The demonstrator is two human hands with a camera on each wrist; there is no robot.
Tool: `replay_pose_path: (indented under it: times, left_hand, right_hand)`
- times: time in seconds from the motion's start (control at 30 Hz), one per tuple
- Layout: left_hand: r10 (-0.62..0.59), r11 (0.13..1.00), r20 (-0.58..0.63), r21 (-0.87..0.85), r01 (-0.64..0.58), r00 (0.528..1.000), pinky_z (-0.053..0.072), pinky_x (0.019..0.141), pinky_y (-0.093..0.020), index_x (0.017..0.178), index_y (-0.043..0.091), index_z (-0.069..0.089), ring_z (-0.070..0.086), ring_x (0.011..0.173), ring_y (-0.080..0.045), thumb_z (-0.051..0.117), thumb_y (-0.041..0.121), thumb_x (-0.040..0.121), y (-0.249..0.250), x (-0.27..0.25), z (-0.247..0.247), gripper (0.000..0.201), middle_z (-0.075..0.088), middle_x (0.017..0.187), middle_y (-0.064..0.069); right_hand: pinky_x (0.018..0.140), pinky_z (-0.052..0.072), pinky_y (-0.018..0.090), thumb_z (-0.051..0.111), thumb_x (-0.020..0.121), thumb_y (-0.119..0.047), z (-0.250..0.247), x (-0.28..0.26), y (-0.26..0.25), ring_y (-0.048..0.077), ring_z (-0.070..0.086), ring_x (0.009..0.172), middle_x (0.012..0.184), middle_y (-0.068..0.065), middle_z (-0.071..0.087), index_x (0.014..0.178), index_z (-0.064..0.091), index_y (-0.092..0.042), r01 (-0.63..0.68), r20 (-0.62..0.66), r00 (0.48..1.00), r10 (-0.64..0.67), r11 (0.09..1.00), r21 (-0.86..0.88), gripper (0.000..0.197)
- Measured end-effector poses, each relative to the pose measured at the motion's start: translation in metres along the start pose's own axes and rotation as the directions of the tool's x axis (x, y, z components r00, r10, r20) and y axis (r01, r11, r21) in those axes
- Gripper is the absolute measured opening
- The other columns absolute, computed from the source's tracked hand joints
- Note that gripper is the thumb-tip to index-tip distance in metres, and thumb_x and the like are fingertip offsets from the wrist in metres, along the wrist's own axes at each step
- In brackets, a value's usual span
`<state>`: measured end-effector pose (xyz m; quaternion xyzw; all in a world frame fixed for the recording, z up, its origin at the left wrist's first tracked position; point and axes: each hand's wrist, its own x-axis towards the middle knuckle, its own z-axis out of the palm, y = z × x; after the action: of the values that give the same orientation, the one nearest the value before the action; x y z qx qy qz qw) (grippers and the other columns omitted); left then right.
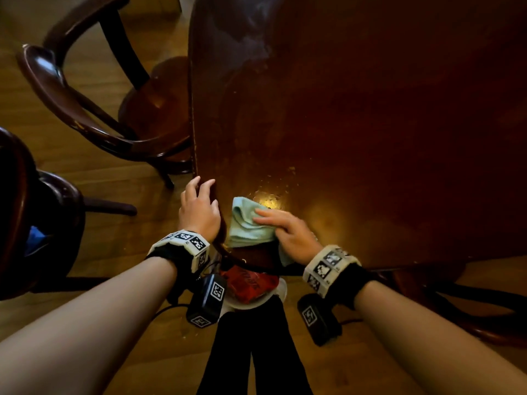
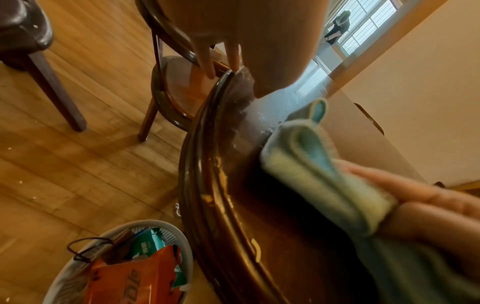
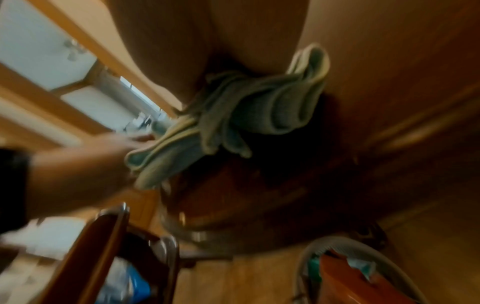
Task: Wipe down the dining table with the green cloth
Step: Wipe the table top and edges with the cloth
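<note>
The folded green cloth [image 1: 245,223] [image 2: 306,164] [image 3: 259,107] lies on the dark wooden dining table [image 1: 342,109] [image 2: 272,236] near its front left corner. My right hand [image 1: 288,232] [image 2: 415,201] presses on the cloth with straight fingers, and a loose end of the cloth hangs off the table edge below the palm. My left hand [image 1: 199,206] [image 2: 259,41] [image 3: 78,164] rests on the table's left edge just beside the cloth, fingers over the rim and thumb on the top. Pale specks [image 2: 221,164] dot the surface along that edge.
A wooden chair [image 1: 71,104] [image 2: 176,82] stands at the table's left side, and a dark padded chair [image 1: 17,195] is nearer me on the left. A white wastebasket [image 2: 155,222] [image 3: 324,240] holding an orange packet sits on the wooden floor under the corner.
</note>
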<state>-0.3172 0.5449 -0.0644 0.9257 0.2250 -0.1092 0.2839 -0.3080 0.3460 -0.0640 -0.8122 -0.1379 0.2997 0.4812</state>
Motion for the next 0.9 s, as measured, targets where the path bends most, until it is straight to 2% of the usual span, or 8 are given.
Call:
replay_pose_path:
  times: [0.07,0.13,0.2,0.27,0.4,0.67,0.8,0.9]
  left_hand:
    - [-0.001,1.000,0.003,0.021,0.001,1.000,0.022,0.115,-0.043,0.143,0.021,0.032,0.013,0.144,-0.024,0.045,0.020,0.095,0.004,0.002,-0.001,0.050,0.015,0.156,-0.004]
    - [0.001,1.000,0.027,0.028,-0.001,1.000,0.019,0.116,-0.043,0.146,0.023,0.025,0.007,0.146,-0.022,0.045,0.023,0.096,0.006,0.006,0.000,0.054,0.009,0.158,-0.002]
    - [-0.015,1.000,0.060,0.019,0.014,0.998,0.014,0.118,-0.041,0.148,0.021,0.018,0.003,0.147,-0.021,0.043,0.024,0.097,0.007,0.009,0.004,0.058,0.005,0.159,-0.002]
    - [-0.032,1.000,0.066,0.004,0.031,0.997,0.009,0.119,-0.037,0.149,0.018,0.015,-0.001,0.148,-0.019,0.042,0.023,0.097,0.009,0.011,0.009,0.059,0.003,0.160,-0.002]
    - [-0.041,0.997,0.043,-0.069,0.044,0.998,0.004,0.119,-0.031,0.149,0.015,0.014,-0.001,0.148,-0.018,0.038,0.013,0.098,0.009,0.013,0.013,0.056,0.003,0.160,-0.001]
    - [-0.007,0.971,0.028,-0.239,0.013,1.000,0.016,0.119,-0.040,0.142,0.018,0.035,0.019,0.145,-0.019,0.035,0.005,0.095,-0.007,0.019,-0.004,0.049,0.025,0.155,-0.002]
    - [-0.027,0.983,0.032,-0.183,0.033,0.999,0.019,0.116,-0.040,0.141,0.020,0.036,0.019,0.143,-0.025,0.041,0.013,0.096,0.003,0.027,-0.013,0.046,0.023,0.155,-0.005]
    - [-0.087,0.980,0.053,-0.172,0.095,0.995,0.017,0.117,-0.041,0.143,0.021,0.032,0.013,0.144,-0.028,0.043,0.017,0.096,0.019,0.043,-0.020,0.049,0.015,0.156,-0.007]
  right_hand:
    - [0.114,0.027,0.020,0.033,0.081,0.017,-0.024,0.011,-0.007,0.011,0.042,0.128,0.135,0.008,0.053,0.116,0.062,-0.004,-0.058,-0.142,0.986,0.085,0.981,0.184,0.050]
    - [0.114,0.027,0.023,0.032,0.082,0.016,-0.049,0.027,-0.006,0.015,0.044,0.130,0.136,0.009,0.053,0.118,0.061,-0.004,-0.099,-0.379,0.901,0.209,0.952,0.289,0.050]
    - [0.114,0.024,0.020,0.033,0.085,0.010,-0.070,0.047,0.002,0.014,0.041,0.134,0.140,0.003,0.049,0.122,0.059,-0.008,-0.152,-0.560,0.777,0.287,0.949,0.275,0.049]
    - [0.118,0.021,0.026,0.034,0.087,0.005,-0.078,0.065,0.008,0.016,0.033,0.139,0.147,0.001,0.041,0.129,0.054,-0.012,-0.227,-0.619,0.735,0.275,0.961,0.158,0.049]
    - [0.119,0.011,0.030,0.039,0.086,0.002,-0.042,0.092,0.001,0.022,0.022,0.143,0.152,0.003,0.033,0.133,0.048,-0.014,-0.249,-0.542,0.831,0.128,0.956,-0.156,0.051]
    - [0.116,0.024,0.042,0.050,0.070,0.004,0.038,0.035,-0.008,0.019,0.037,0.133,0.137,-0.004,0.053,0.116,0.064,-0.022,-0.034,-0.216,0.976,-0.022,0.967,-0.252,0.055]
    - [0.113,0.033,0.030,0.043,0.077,0.011,0.013,0.038,-0.024,0.019,0.052,0.123,0.129,0.002,0.061,0.104,0.071,-0.011,-0.132,-0.121,0.984,0.131,0.991,-0.003,0.044]
    - [0.103,0.042,0.020,0.037,0.083,0.012,-0.034,0.072,-0.041,0.019,0.056,0.119,0.125,0.007,0.061,0.108,0.068,-0.003,-0.177,-0.233,0.946,0.225,0.962,0.210,0.042]
